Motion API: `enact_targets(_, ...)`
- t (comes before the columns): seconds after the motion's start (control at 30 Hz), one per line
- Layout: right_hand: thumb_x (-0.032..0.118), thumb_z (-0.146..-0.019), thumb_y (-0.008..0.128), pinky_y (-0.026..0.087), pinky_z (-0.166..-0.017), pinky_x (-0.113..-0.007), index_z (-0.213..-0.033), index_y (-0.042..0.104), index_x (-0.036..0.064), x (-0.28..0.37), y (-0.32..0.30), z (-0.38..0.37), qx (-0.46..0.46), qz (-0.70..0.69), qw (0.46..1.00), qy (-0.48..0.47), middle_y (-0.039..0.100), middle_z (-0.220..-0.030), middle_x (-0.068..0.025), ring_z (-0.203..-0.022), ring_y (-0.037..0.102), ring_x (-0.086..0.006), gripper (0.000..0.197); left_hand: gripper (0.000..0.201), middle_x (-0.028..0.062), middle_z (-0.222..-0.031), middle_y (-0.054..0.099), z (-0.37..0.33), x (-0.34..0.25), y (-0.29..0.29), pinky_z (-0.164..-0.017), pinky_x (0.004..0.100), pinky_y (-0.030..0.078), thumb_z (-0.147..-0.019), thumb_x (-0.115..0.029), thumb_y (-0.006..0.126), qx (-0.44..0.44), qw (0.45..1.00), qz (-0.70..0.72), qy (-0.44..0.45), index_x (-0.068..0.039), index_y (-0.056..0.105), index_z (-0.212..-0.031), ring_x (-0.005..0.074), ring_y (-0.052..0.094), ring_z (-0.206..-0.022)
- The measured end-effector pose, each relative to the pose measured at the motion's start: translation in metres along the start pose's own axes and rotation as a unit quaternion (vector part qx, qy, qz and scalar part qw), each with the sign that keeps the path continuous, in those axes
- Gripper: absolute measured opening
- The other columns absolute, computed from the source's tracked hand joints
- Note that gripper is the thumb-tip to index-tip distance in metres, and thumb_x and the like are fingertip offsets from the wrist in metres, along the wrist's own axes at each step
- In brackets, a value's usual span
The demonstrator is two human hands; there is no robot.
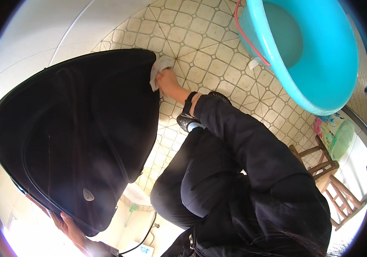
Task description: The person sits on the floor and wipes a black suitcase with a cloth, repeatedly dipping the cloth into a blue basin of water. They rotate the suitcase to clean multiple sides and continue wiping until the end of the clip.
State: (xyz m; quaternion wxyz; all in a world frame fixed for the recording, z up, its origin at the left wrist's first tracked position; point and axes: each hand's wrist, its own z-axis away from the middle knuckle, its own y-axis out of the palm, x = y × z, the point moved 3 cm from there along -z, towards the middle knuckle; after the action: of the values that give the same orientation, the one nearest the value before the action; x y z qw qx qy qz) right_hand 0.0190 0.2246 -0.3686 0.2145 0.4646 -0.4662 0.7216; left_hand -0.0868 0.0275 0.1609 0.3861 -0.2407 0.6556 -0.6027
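Observation:
A large black soft-sided suitcase with a small oval badge fills the left half of the view, held up at a tilt. At its lower left edge, my left hand grips it, thumb over the near side and the other fingers partly hidden. My right hand is closed on a whitish cloth. With it I press against the case's far right corner, just above the tiled floor.
At the upper right stands a big turquoise basin holding cloudy water, a red curved handle beside it. Wooden stools and a pale green tub are at the right. White wall lies behind the suitcase; tiles cover the floor.

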Motion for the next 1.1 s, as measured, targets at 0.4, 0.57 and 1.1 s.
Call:
enact_targets(0.4,0.017,-0.08,0.057,0.049,-0.074,-0.049,-0.087,0.066,-0.0008,0.061,-0.05,-0.029,-0.042,-0.209,0.939,-0.271,0.061,-0.094,-0.0236,-0.084,0.058,-0.0441,0.021,0.082,0.0174,-0.157,0.027,-0.01,0.062,-0.025,-0.113,0.0489,0.032,-0.094,-0.063,0.045,-0.028,0.997,-0.067,0.018,-0.006,0.03,-0.151,0.036,0.032,-0.141)
enact_targets(0.57,0.018,-0.082,0.061,0.05,-0.078,-0.048,-0.093,0.067,0.0027,0.018,-0.049,-0.043,0.02,-0.099,0.989,0.112,0.061,-0.101,-0.0211,-0.094,0.058,-0.0394,0.02,0.091,0.018,-0.157,0.027,0.003,0.044,-0.024,-0.114,0.0501,0.03,-0.09,-0.072,0.042,-0.045,0.996,-0.069,-0.03,-0.005,0.031,-0.15,0.0359,0.03,-0.143)
enact_targets(1.1,0.047,-0.088,0.061,0.032,-0.1,-0.054,-0.114,0.064,0.0052,0.114,-0.047,-0.044,-0.13,-0.199,0.97,-0.059,0.046,-0.134,-0.0236,-0.123,0.036,-0.0465,0.049,0.081,0.0144,-0.157,0.029,-0.01,0.049,-0.022,-0.114,0.048,0.029,-0.092,-0.063,0.05,-0.043,0.996,-0.05,-0.051,-0.005,0.04,-0.147,0.0365,0.03,-0.143)
